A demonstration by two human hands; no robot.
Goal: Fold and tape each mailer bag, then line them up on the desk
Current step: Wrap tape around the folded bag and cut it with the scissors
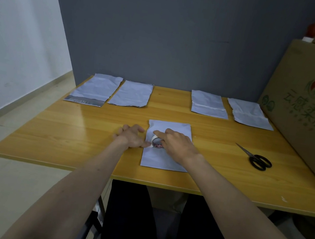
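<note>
Four mailer bags [130, 93] lie along my worktop's [70, 127] far edge; a fifth bag [164, 160] sits near me. My right hand [177, 144] grasps the tape roll [157, 142] on it; my left hand [131, 136] pinches the tape's end. Scissors [256, 158] rest rightward.

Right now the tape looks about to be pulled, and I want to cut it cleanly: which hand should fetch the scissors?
Right. The scissors lie on the desk on the right hand's side, nothing between. The left hand pinches the tape end, so it should probably stay.
</note>
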